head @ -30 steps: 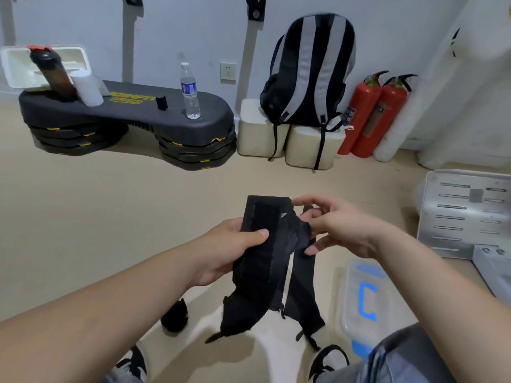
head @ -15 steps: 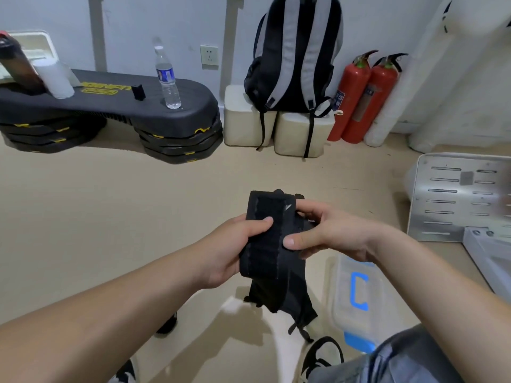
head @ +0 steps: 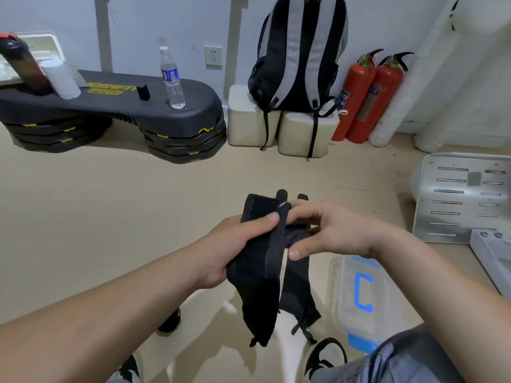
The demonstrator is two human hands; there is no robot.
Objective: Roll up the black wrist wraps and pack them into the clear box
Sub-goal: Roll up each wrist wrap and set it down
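Both hands (head: 237,244) grip wraps (head: 262,272) (unrolled)

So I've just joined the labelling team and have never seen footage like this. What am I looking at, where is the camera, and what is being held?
There is no machine here: a person is working with two bare hands. Every picture comes from one wide-angle camera worn on the head. It looks forward and down, so you see roughly what the person sees.

The left hand has its grip round the black wrist wraps, thumb on top. The right hand pinches them from the other side. Their loose ends hang down, not yet rolled.

On the floor, to the right, lies the clear box, marked with a blue C.

By the far wall are a backpack, two red fire extinguishers and a water bottle standing on a black step platform.
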